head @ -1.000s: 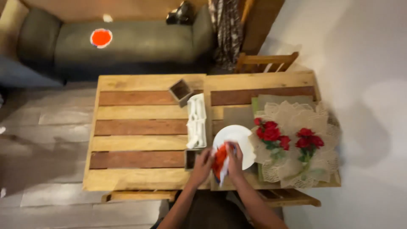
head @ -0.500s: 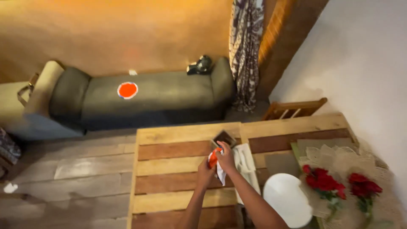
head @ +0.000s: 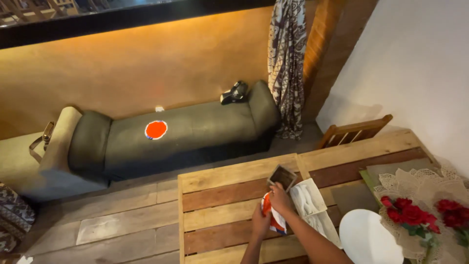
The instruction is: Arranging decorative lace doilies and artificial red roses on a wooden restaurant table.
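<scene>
— So, starting at the far left, what do we see?

— We see a patterned cushion (head: 13, 215) at the edge, then a bag with a strap (head: 43, 139) on the pale seat. Next comes one grey sofa (head: 171, 134) with a single round orange-red disc (head: 156, 129) lying flat on its cushion, and a small white thing (head: 159, 109) behind it against the wall. One dark object (head: 234, 92) sits on the sofa's right arm.

— And at the table?

— On the wooden table (head: 220, 205) our left hand (head: 260, 222) is closed around the lower part of a packet (head: 273, 219), orange-red and white with a bit of blue. Our right hand (head: 279, 195) pinches the packet's upper edge, fingers curled. The packet is held just above the planks, near the middle of the table.

— What's right of that?

— We count one small dark square box (head: 282, 176) just beyond the right hand, and one white folded cloth holder (head: 312, 208) beside it. Then one round white plate (head: 369, 239), one lace mat (head: 420, 188) and two bunches of red roses (head: 408, 211). One wooden chair (head: 354, 133) stands behind the table, and one patterned curtain (head: 288, 63) hangs by the wall.
</scene>
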